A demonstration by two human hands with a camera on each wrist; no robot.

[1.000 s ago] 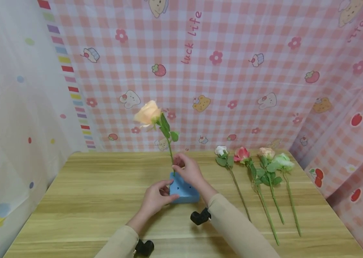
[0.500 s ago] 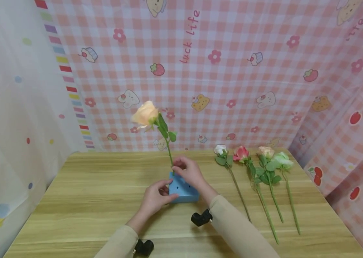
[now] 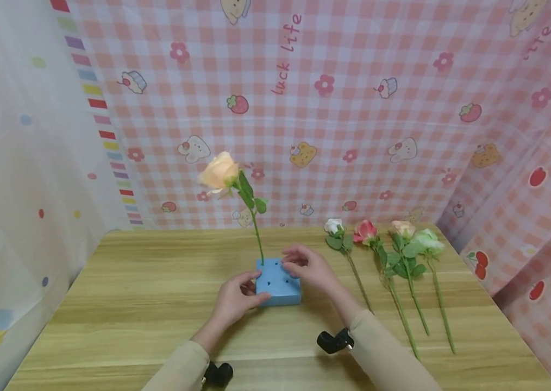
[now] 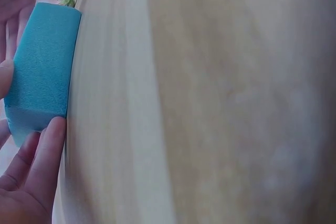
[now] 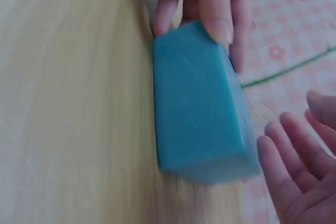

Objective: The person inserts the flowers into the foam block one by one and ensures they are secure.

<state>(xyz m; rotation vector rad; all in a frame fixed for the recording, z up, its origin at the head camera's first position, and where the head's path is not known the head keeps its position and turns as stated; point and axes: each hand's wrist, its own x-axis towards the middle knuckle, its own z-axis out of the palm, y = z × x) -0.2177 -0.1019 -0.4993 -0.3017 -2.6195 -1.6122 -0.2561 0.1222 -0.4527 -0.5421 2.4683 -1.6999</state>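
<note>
A blue foam block (image 3: 280, 299) with several small holes in its top sits on the wooden table. From its back left hole rises a peach rose (image 3: 221, 172), its green stem leaning left. My left hand (image 3: 236, 296) grips the block's left side, thumb at the front and fingers behind; the left wrist view shows its fingers (image 4: 44, 166) against the block's end. Apart from the stem, my right hand (image 3: 312, 270) hovers by the block's back right corner with loosely bent fingers. In the right wrist view this hand (image 5: 302, 166) holds nothing.
To the right lie a white rose (image 3: 335, 227), a red-pink rose (image 3: 365, 232), a peach rose (image 3: 402, 229) and a pale green rose (image 3: 428, 242), stems towards me. A checked pink curtain (image 3: 354, 125) hangs behind the table (image 3: 148, 304).
My right hand has let go of the standing rose's stem and moved right, uncovering the block's top. The rose stays up in the block. My left hand keeps its hold.
</note>
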